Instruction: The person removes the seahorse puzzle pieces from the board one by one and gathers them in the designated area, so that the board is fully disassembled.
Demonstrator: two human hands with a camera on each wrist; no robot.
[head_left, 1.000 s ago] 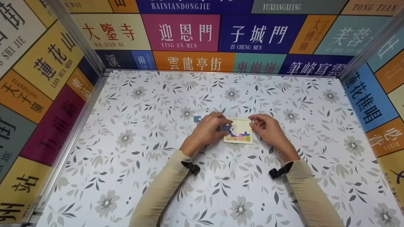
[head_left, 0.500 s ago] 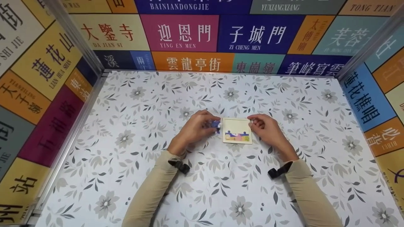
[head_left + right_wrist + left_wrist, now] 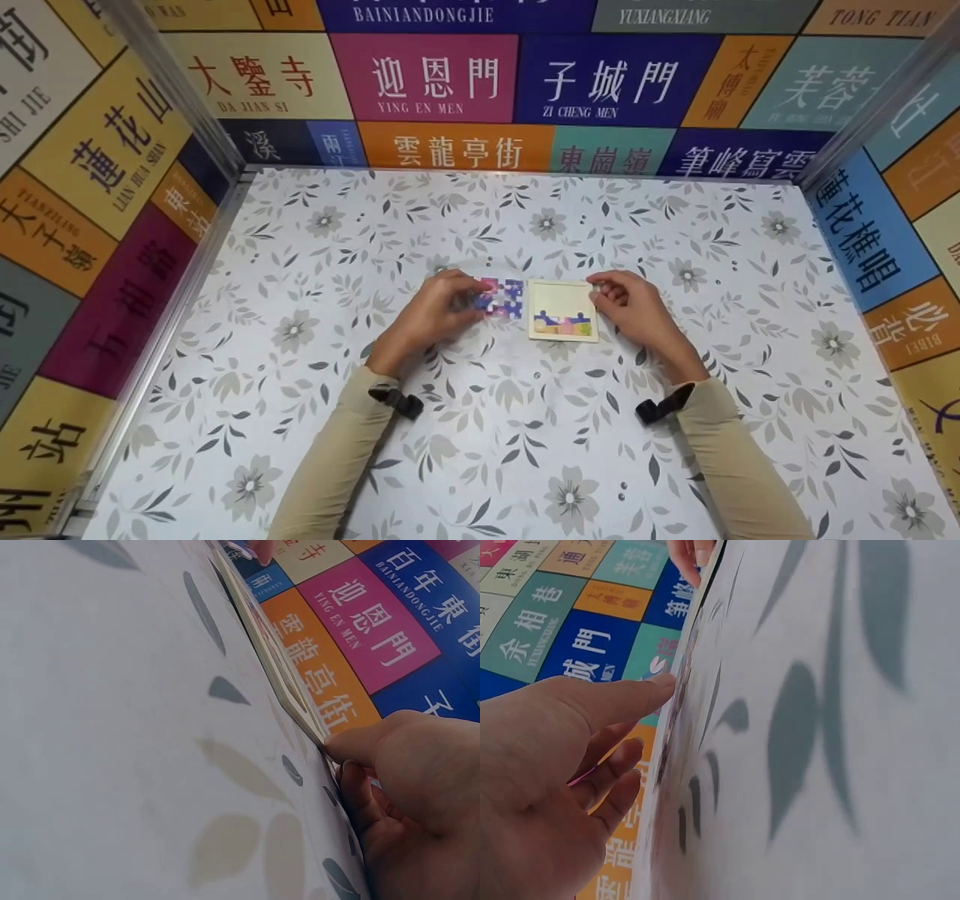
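Note:
A block of several purple, blue and pink jigsaw pieces [image 3: 504, 298] lies on the table, just left of a small cream puzzle tray [image 3: 562, 337]. My left hand [image 3: 431, 309] holds the block at its left side, thumb at the lower edge and a fingertip at the upper; part of the block is hidden by the fingers. Along the bottom of the tray sits a row of joined pieces [image 3: 564, 325], with bare board above it. My right hand [image 3: 636, 301] pinches the tray's upper right edge; the right wrist view shows the thumb against the tray's side [image 3: 274, 679].
The table [image 3: 480, 435] has a white cloth with grey flowers and leaves. Colourful panels with lettering [image 3: 442, 79] wall in the back and both sides. Each wrist wears a black strap with a small device [image 3: 397, 403].
From over the tray, my left hand has moved left with purple-blue pieces, exposing the board beneath. A larger block now shows at its fingertips. My right hand has stayed on the tray's edge.

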